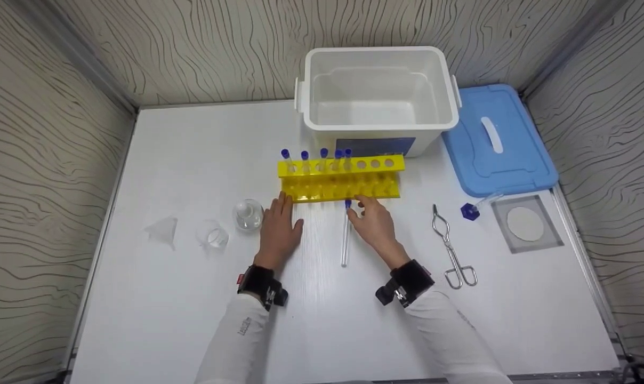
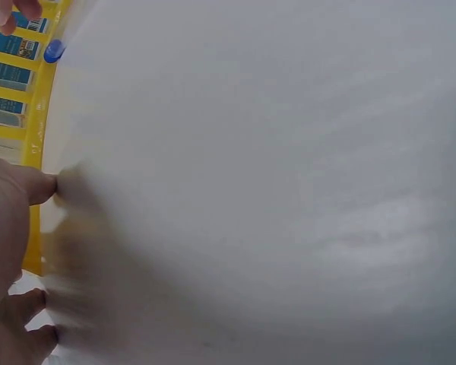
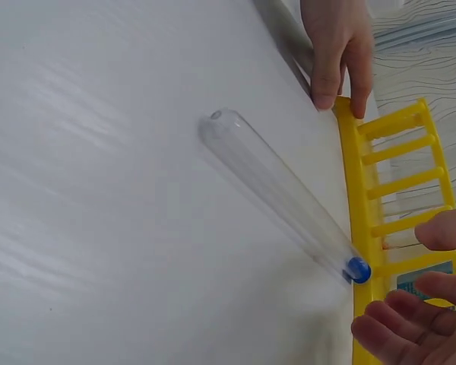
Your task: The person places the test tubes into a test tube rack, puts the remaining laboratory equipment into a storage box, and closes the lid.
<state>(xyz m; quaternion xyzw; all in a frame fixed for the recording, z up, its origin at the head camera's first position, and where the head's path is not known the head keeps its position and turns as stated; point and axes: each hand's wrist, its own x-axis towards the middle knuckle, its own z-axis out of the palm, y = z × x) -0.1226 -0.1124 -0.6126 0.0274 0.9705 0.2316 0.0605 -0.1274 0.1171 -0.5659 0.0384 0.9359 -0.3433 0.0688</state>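
Observation:
A yellow test tube rack (image 1: 340,186) stands mid-table, with several blue-capped tubes (image 1: 323,154) upright in its left and middle holes. At the rack's front left corner rests my left hand (image 1: 280,234), fingers extended against it and thumb spread away. One more blue-capped test tube (image 1: 345,240) lies on the table, its cap end against the rack's front edge. My right hand (image 1: 374,224) hovers just right of that cap, fingers loosely bent. In the right wrist view, a gap shows between the lying tube (image 3: 281,190) and the fingers (image 3: 384,327).
Behind the rack is a white bin (image 1: 380,128), with a blue lid (image 1: 500,154) to its right. Crucible tongs (image 1: 450,250), a blue-based piece (image 1: 470,212) and a gauze pad (image 1: 525,224) lie right. Left are a flask (image 1: 248,216), a beaker (image 1: 214,236) and a funnel (image 1: 164,230).

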